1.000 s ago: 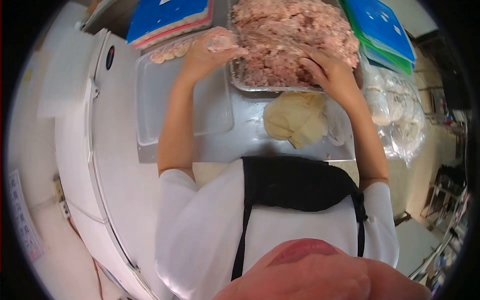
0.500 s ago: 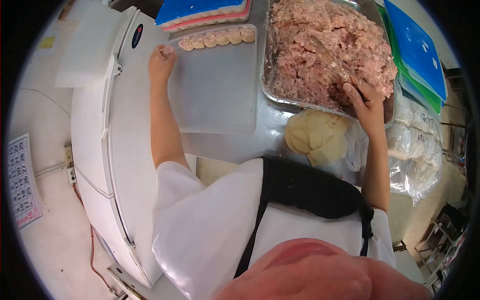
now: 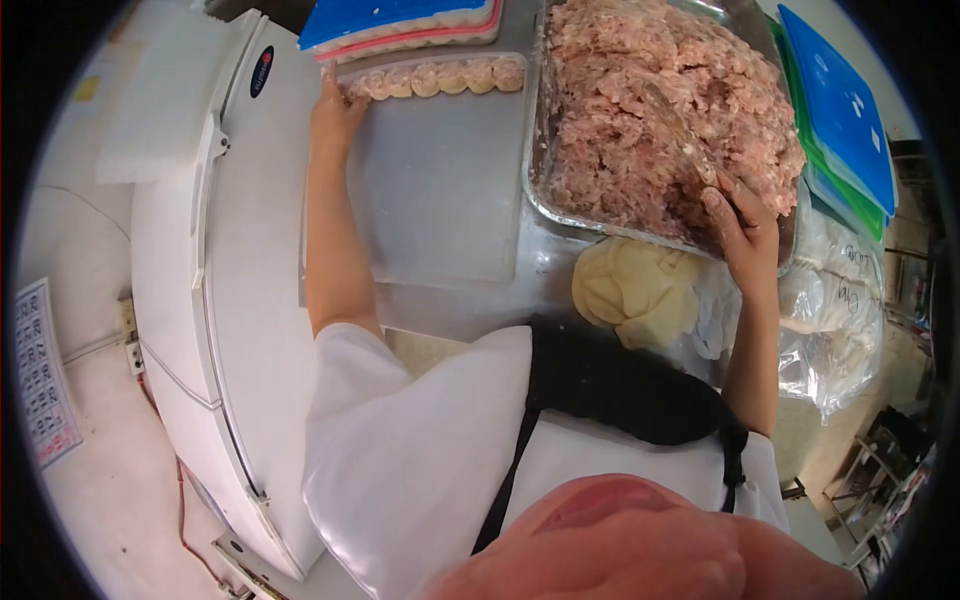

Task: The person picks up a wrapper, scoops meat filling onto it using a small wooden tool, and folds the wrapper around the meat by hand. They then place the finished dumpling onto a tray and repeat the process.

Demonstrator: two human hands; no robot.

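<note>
My left hand [image 3: 338, 112] is at the left end of a row of open-topped, meat-filled dumplings [image 3: 440, 78]. Its fingers close around the endmost dumpling, which they partly hide. The row lies along the far edge of a translucent plastic tray [image 3: 440, 190]. On the right, my right hand [image 3: 745, 225] grips a narrow flat spatula [image 3: 685, 130] smeared with meat. The spatula's blade rests on a big mound of ground meat [image 3: 640, 60] inside a metal pan [image 3: 610, 228]. Below that pan sits a pile of round, pale yellow dough wrappers [image 3: 635, 290].
Stacked containers of dumplings with a blue lid [image 3: 370, 20] stand at the back left. Blue and green plastic lids [image 3: 835, 110] lean right of the pan, above bagged packs [image 3: 830, 290]. A white refrigerator [image 3: 270, 250] borders the left side.
My left hand has moved slightly right and onto the row's left end, bringing a dumpling there. My right hand stays at the pan with the spatula. The view has shifted slightly.
</note>
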